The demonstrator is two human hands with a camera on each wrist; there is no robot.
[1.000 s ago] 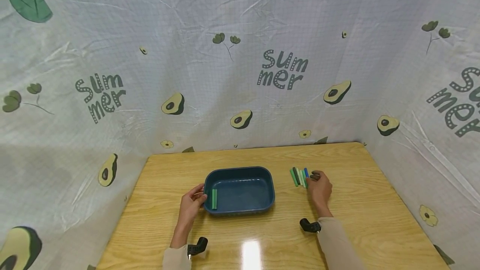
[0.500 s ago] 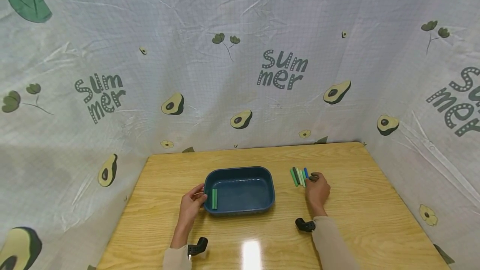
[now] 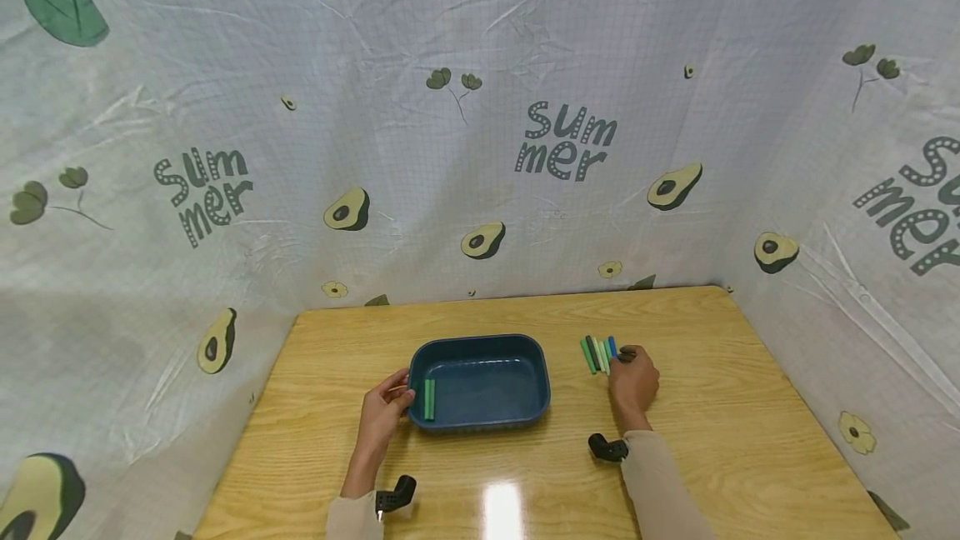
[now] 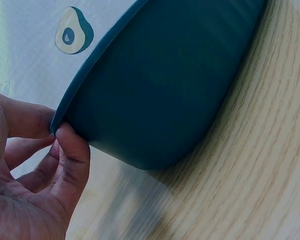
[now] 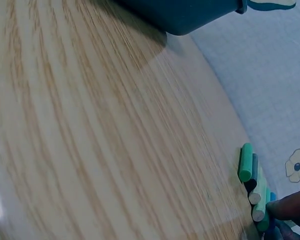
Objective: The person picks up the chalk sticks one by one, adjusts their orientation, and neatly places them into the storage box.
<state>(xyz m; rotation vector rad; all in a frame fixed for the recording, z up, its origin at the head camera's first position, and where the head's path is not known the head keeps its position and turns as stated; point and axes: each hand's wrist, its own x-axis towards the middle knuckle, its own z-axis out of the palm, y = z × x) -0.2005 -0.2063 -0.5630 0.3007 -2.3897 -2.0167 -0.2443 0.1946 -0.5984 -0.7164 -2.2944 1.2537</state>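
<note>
A dark blue rectangular tray (image 3: 480,425) stands on the table, with two green chalk sticks (image 3: 429,400) side by side against its left end. My left hand (image 3: 385,411) pinches the tray's left rim; the left wrist view shows thumb and fingers closed on that edge. To the right of the tray lies a row of chalk sticks (image 3: 592,355) in green, dark green, pale and blue. My right hand (image 3: 634,382) is at the row's right end, its fingertips right by the blue stick (image 5: 273,196) and a green one (image 5: 262,226). I cannot tell whether it grips either.
The light wooden table (image 3: 480,473) ends at a white printed cloth (image 3: 420,148) that hangs behind it and at both sides. Black wrist cameras sit on the left sleeve (image 3: 352,517) and the right sleeve (image 3: 660,477). A bright reflection lies near the table's front.
My right hand and forearm have shifted slightly left, closer against the row of chalk sticks. The left hand, the tray and the two sticks in it stay as they were.
</note>
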